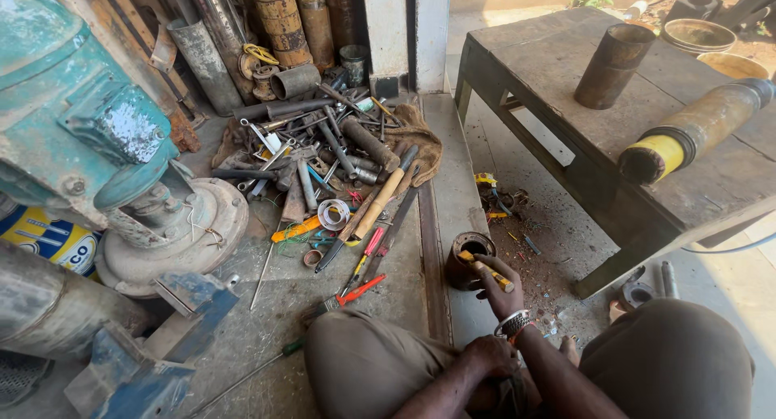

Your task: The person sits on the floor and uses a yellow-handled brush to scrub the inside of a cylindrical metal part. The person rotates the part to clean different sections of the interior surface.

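**Seated among scrap metal, one hand works a tool over a rusty cylinder**

A large teal machine [77, 120] fills the left of the view, its round rusted base [190, 237] resting on the concrete floor [283, 322]. On the right stands a dark wooden bench [566, 80], bearing an upright rusty pipe section [613, 65] and a long cylinder with a yellow band [695, 132] lying on its side. Against the back wall lean several tall corroded pipes [279, 19].

Between machine and bench spreads a heap of hand tools [323, 168]: wrenches, rods, a wooden-handled hammer [380, 201], a coil of white wire [332, 214], and red-handled pliers [361, 288] nearer the person's knees. A brown cloth [416, 140] lies at the heap's far edge.

The person sits on the floor, knees at the bottom of the view. Just ahead of them, on a raised strip of concrete, stands a short rusty cylinder [466, 261], open end up. The right hand [499, 294], wearing a beaded bracelet [512, 324] at the wrist, has its fingers curled tightly around a yellow-handled tool [487, 271], whose far end reaches the cylinder's rim. The left hand [489, 358] sits low by the lap, fingers folded in; whether it grips anything cannot be told.
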